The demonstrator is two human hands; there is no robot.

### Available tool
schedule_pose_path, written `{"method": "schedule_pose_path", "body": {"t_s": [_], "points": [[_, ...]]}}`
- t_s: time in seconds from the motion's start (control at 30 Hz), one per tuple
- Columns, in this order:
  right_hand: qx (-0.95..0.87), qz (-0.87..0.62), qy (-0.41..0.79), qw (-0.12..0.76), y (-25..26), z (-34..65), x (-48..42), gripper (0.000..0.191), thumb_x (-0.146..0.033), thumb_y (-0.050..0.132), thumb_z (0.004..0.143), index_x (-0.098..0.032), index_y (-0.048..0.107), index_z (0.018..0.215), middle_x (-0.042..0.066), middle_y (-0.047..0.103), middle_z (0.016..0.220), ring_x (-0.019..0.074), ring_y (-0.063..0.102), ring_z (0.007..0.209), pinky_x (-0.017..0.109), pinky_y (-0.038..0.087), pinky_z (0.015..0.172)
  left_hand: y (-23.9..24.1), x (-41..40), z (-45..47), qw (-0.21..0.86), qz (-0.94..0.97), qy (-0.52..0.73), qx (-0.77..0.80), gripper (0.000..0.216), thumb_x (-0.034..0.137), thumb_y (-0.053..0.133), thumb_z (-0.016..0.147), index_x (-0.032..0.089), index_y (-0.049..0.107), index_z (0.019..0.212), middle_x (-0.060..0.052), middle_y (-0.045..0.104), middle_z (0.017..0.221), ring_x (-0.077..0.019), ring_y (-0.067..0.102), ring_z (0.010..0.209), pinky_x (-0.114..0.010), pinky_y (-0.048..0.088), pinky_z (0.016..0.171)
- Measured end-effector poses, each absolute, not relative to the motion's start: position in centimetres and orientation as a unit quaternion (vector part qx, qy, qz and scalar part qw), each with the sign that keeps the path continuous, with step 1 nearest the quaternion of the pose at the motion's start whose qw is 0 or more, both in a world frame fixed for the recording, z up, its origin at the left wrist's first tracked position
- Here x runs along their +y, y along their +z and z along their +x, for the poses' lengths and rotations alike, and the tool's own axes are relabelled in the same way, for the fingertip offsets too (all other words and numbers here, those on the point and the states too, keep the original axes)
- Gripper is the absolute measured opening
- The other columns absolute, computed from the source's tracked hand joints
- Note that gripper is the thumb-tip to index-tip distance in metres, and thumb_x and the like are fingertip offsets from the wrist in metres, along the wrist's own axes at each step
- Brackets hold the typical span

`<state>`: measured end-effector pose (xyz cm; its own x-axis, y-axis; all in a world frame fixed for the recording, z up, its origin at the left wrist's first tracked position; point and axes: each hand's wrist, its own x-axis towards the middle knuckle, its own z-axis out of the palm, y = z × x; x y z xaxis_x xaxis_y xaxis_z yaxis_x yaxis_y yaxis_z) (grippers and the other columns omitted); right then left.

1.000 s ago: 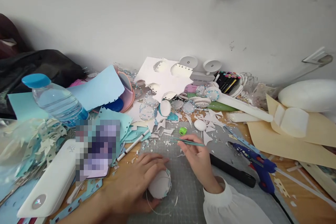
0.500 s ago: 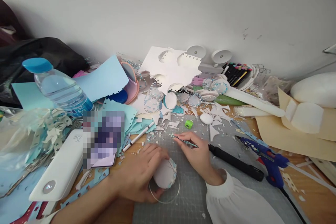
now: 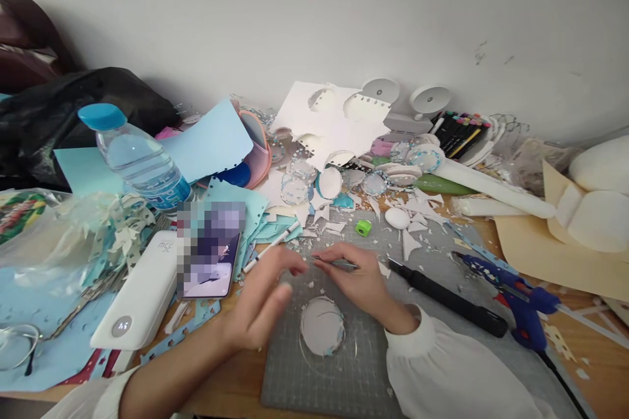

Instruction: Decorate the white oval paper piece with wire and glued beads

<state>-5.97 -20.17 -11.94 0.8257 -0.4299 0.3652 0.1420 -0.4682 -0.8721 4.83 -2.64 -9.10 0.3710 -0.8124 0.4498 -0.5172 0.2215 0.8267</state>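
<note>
My right hand [image 3: 364,283] pinches slim tweezers [image 3: 346,264], their tips pointing left above the grey cutting mat [image 3: 285,389]. Facing those tips is my left hand [image 3: 259,301], with thumb and fingers apart and nothing visible in it. Between and below both hands, a round white disc [image 3: 322,326] lies on the mat, edged with small pale blue and white bits. A thin clear ring shows around its lower side. Tiny paper scraps lie scattered near the tweezers' tips.
A black pen-shaped tool [image 3: 449,298] and a blue glue gun [image 3: 511,291] lie to the right. On the left are a phone [image 3: 209,281], a white power bank [image 3: 140,294] and a water bottle [image 3: 142,160]. Decorated discs, cut paper and a green block [image 3: 363,228] are farther back.
My left hand has let go of the white disc and moved up and left, its fingers opening. The disc now lies on the mat. My right hand keeps hold of the tweezers.
</note>
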Motion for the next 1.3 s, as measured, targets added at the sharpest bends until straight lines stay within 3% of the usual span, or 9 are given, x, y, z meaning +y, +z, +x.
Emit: {"method": "schedule_pose_path", "body": {"t_s": [0.1,0.23,0.4,0.6,0.73,0.97,1.07,1.17,1.3], "points": [[0.066,-0.821,-0.263,0.503,-11.9,-5.0,-19.8,0.009,-0.026,0.071,0.082,-0.022,0.071,0.074,0.005,0.077,0.079,0.0206,0.073,0.075,0.033,0.056,0.068,-9.4,-3.1,5.5,0.744,0.595,-0.094,-0.289,0.026,0.036,0.039,0.097,0.021,0.059,0.089,-0.003,0.053,0.083,-0.0173,0.05,0.072,-0.031,0.042,0.07],[0.079,-0.824,-0.26,0.498,-11.9,-4.8,-19.6,0.01,-0.026,0.069,0.083,-0.022,0.069,0.073,0.005,0.076,0.077,0.0204,0.072,0.075,0.033,0.056,0.068,-9.3,-4.1,6.4,0.824,0.537,-0.118,-0.137,0.019,0.035,0.052,0.087,0.019,0.056,0.079,0.0,0.05,0.077,-0.0134,0.048,0.064,-0.026,0.04,0.062],[0.127,-0.79,-0.284,0.529,-10.9,-6.2,-20.1,0.01,-0.026,0.072,0.08,-0.022,0.067,0.073,0.005,0.076,0.077,0.0211,0.074,0.078,0.032,0.058,0.07,-9.2,-3.8,6.2,0.768,0.608,-0.133,-0.152,0.016,0.028,0.048,0.09,0.019,0.058,0.081,0.001,0.05,0.078,-0.0137,0.048,0.07,-0.026,0.04,0.068],[0.199,-0.742,-0.289,0.571,-9.9,-8.3,-20.8,0.017,-0.031,0.078,0.076,-0.021,0.066,0.07,0.004,0.073,0.073,0.0211,0.074,0.077,0.028,0.06,0.062,-9.3,-3.6,5.4,0.543,0.736,-0.117,-0.387,0.01,0.024,0.053,0.093,0.021,0.063,0.092,-0.004,0.059,0.094,-0.0202,0.055,0.093,-0.033,0.043,0.083],[0.19,-0.716,-0.286,0.608,-9.9,-8.8,-20.5,0.017,-0.029,0.079,0.076,-0.022,0.065,0.071,0.002,0.071,0.075,0.0219,0.076,0.08,0.026,0.061,0.061,-9.9,-3.9,5.3,0.457,0.74,-0.087,-0.486,0.016,0.017,0.055,0.091,0.022,0.065,0.103,-0.006,0.062,0.102,-0.0219,0.056,0.101,-0.036,0.044,0.09],[0.167,-0.75,-0.302,0.565,-10.0,-9.0,-21.0,0.013,-0.022,0.077,0.077,-0.023,0.065,0.072,0.002,0.073,0.076,0.0194,0.076,0.079,0.026,0.06,0.067,-9.9,-3.7,5.2,0.507,0.725,-0.092,-0.458,0.014,0.017,0.052,0.094,0.021,0.065,0.098,-0.002,0.062,0.089,-0.0156,0.058,0.082,-0.028,0.046,0.075],[0.128,-0.799,-0.29,0.511,-10.2,-9.1,-21.6,0.01,-0.019,0.075,0.078,-0.022,0.066,0.075,0.004,0.075,0.078,0.019,0.074,0.077,0.028,0.06,0.069,-9.4,-3.6,5.2,0.567,0.73,-0.107,-0.366,0.019,0.023,0.048,0.097,0.021,0.062,0.086,0.001,0.059,0.077,-0.0137,0.053,0.072,-0.027,0.041,0.066],[0.084,-0.826,-0.272,0.486,-10.6,-9.0,-21.8,0.011,-0.018,0.075,0.079,-0.022,0.065,0.076,0.005,0.075,0.078,0.0194,0.074,0.077,0.029,0.059,0.069,-9.2,-3.6,5.4,0.607,0.736,-0.117,-0.276,0.034,0.028,0.045,0.098,0.02,0.051,0.065,0.002,0.046,0.062,-0.0129,0.042,0.06,-0.028,0.034,0.058],[0.041,-0.85,-0.257,0.459,-11.3,-8.9,-21.5,0.013,-0.016,0.072,0.081,-0.022,0.062,0.077,0.003,0.074,0.077,0.0186,0.073,0.076,0.029,0.057,0.068,-9.3,-3.6,5.6,0.617,0.741,-0.129,-0.233,0.046,0.033,0.043,0.097,0.019,0.042,0.054,0.001,0.04,0.056,-0.0143,0.036,0.057,-0.031,0.029,0.055]]}}
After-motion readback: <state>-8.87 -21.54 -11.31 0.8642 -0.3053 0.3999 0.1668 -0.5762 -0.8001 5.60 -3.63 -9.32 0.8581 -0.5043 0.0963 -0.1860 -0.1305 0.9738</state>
